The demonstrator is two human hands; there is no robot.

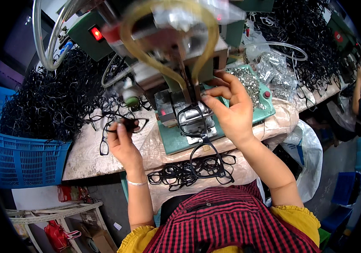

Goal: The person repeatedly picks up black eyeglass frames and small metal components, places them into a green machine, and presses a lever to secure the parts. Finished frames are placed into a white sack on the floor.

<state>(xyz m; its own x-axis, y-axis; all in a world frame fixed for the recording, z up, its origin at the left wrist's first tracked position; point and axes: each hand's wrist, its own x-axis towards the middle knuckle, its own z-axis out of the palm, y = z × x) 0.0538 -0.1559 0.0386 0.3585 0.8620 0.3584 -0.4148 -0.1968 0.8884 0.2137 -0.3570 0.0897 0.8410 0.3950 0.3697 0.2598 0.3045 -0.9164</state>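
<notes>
My left hand (123, 141) is closed on a black glasses frame (141, 125), held over the bench beside the machine. Another black frame (104, 145) hangs or lies just beneath that hand. My right hand (236, 107) is at the press machine (191, 86), thumb and fingertips pinched close to its working head; what they hold is too small or hidden to make out. Under the head, a black glasses frame (194, 135) sits at the metal fixture (202, 122), one rim jutting out toward me over the bench edge.
Several black frames (176, 173) lie in a pile at the near edge. Heaps of black frames (50, 97) fill a blue basket (29, 158) at left. Small metal parts (248, 86) cover the green base (269, 109) at right, near clear plastic bags (273, 67). Tubes (48, 42) loop overhead.
</notes>
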